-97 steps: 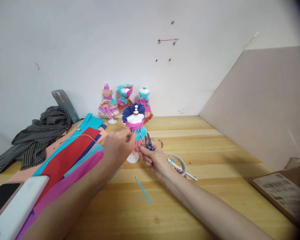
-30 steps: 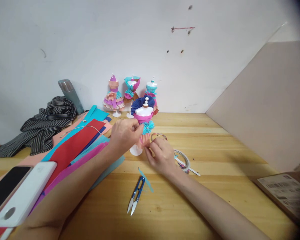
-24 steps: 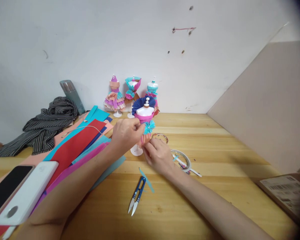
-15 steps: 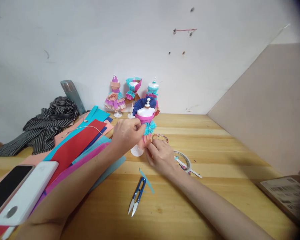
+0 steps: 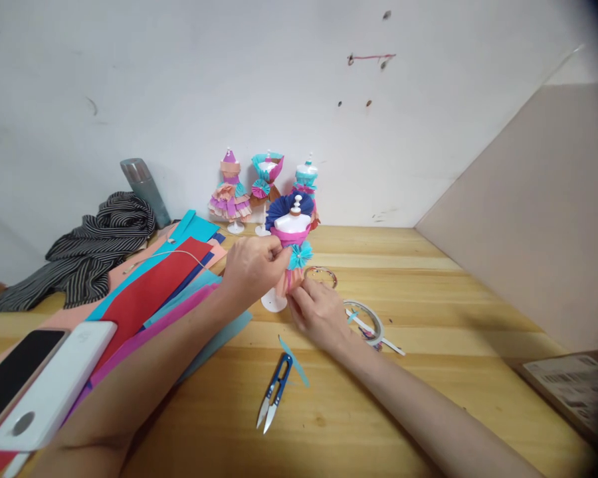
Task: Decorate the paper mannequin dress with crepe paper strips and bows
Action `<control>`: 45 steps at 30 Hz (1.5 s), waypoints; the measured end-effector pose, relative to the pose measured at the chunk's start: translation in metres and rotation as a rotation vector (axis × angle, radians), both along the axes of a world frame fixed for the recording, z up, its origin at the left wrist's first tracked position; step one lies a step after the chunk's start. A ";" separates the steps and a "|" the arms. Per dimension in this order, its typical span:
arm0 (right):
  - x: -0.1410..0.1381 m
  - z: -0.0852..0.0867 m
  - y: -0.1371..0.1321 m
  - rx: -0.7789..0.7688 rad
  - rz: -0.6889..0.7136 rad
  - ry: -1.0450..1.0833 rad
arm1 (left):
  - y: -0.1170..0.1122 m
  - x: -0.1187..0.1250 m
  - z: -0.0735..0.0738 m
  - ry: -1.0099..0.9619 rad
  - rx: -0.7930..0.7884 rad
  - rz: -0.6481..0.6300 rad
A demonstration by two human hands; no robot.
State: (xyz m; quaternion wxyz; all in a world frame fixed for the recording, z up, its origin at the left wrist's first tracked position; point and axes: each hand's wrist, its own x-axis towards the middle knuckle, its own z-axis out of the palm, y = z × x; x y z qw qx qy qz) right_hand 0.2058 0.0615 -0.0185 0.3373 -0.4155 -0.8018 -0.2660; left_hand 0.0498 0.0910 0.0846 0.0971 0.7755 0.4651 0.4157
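A small white mannequin (image 5: 290, 226) stands on the wooden table on a round white base. It wears a pink paper band, a dark blue fan behind it, a teal rosette and a peach paper skirt. My left hand (image 5: 252, 267) pinches the mannequin at its waist, fingers closed. My right hand (image 5: 316, 312) pinches the peach skirt from below. Blue thread snips (image 5: 275, 390) lie on the table in front of my hands, beside a teal paper strip (image 5: 294, 362).
Three dressed mannequins (image 5: 264, 189) stand by the wall. Coloured paper sheets (image 5: 154, 285) lie left, with a striped cloth (image 5: 90, 255), a grey bottle (image 5: 144, 189), a phone (image 5: 7, 378) and a white power bank (image 5: 54, 392). Tape rolls (image 5: 366, 318) lie right; a cardboard box (image 5: 573, 392) sits far right.
About three seconds ago my right hand held the snips by the skirt; they now lie on the table. Over the last second both hands stay pinched on the mannequin with slight shifts.
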 end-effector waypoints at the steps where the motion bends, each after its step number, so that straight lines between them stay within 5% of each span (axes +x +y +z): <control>1: -0.002 0.000 0.000 0.000 0.013 -0.006 | 0.000 0.000 0.000 -0.003 -0.004 -0.001; 8: -0.002 0.003 -0.006 -0.076 0.132 0.006 | 0.000 -0.002 -0.003 -0.014 0.009 -0.017; 14: 0.026 0.009 -0.011 -0.251 0.251 0.281 | 0.003 -0.009 -0.008 -0.025 -0.017 -0.043; 24: 0.028 0.003 -0.016 -0.240 0.187 -0.008 | 0.001 -0.008 -0.006 -0.010 -0.016 -0.031; 29: 0.035 0.003 -0.012 -0.336 0.162 0.289 | 0.002 -0.009 -0.006 0.013 -0.041 -0.024; 33: 0.043 0.019 0.002 -0.405 0.091 0.688 | 0.004 -0.011 -0.007 0.002 -0.065 -0.041; 37: 0.048 0.044 0.019 -0.448 0.164 0.926 | 0.003 -0.016 -0.008 -0.037 -0.108 -0.063; 45: 0.049 0.087 0.047 -0.660 0.440 0.997 | -0.002 -0.033 -0.015 -0.045 -0.074 -0.004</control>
